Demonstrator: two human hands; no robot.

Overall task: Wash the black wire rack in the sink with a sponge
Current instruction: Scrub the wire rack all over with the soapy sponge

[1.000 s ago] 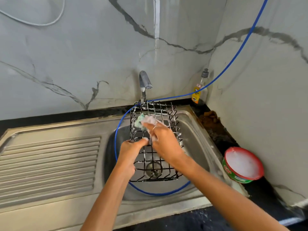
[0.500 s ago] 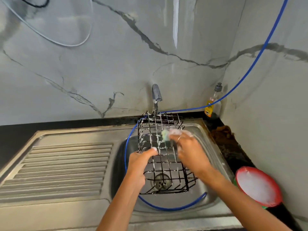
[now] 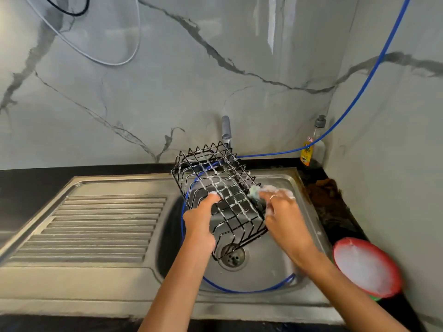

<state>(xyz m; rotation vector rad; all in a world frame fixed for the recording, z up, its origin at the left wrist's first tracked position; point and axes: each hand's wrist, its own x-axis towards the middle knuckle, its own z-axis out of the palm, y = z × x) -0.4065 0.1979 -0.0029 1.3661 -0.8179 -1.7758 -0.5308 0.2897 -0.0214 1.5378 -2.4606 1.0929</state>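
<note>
The rack is held tilted over the sink, with its low end down by the drain and its high end up near the tap. It is gripped by the left hand, whose fingers are curled round the wires on the left side. The sponge is pinched in the right hand and is pressed on the rack's right edge.

White foam is seen along many wires on the top face, so a good part of the rack seems to be soaped already. The wires at the low end and at the far end look mostly black and bare, so those parts are likely still to be scrubbed. No water is seen coming from the tap, so the rinse is probably still to be done.

The underside of the rack is hidden. The sponge is mostly covered by fingers and foam, so its shape is hard to make out. The right hand is a little blurred. A blue hose is looped in the sink, and part of it is hidden behind the rack and arms. A red bowl with something white in it is set on the table at the right, and what the white stuff is cannot be told. The label on the bottle in the corner is too small to be read
</note>
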